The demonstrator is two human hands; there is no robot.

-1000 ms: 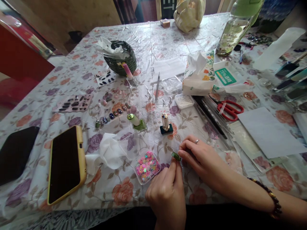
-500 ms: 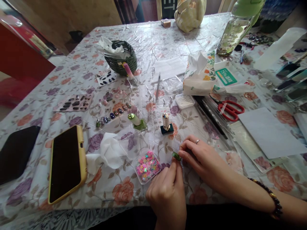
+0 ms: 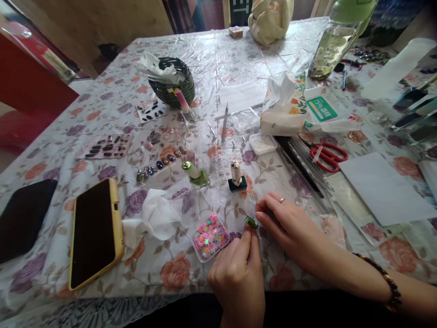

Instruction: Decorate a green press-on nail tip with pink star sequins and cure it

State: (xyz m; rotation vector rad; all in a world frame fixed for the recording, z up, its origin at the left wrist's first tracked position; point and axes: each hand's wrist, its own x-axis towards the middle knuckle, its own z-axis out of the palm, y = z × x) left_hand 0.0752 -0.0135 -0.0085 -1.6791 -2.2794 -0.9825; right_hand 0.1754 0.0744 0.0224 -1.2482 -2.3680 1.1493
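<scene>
A green false nail (image 3: 251, 222) with small pale flower decorations is held at the fingertips of my left hand (image 3: 239, 269), which is closed near the table's front edge. My right hand (image 3: 288, 228), with a ring and a dark bead bracelet, is just right of the nail, a small gap away. Its thumb and curled fingers are drawn together; anything between them is too small to make out. A clear box of colourful flower sequins (image 3: 210, 237) lies left of my left hand. Beyond the hands stand a dark teal nail polish bottle (image 3: 236, 177) and a green one (image 3: 195, 174).
To the left lie a yellow-cased phone (image 3: 94, 232), crumpled tissue (image 3: 159, 214) and a row of decorated false nails (image 3: 160, 165). Red-handled scissors (image 3: 329, 157), a tissue pack (image 3: 284, 107) and white sheets (image 3: 384, 189) are on the right. A dark woven basket (image 3: 175, 84) stands farther back.
My right hand's fingertips have drawn slightly right, away from the green false nail they were touching. My left hand stays in place with the nail.
</scene>
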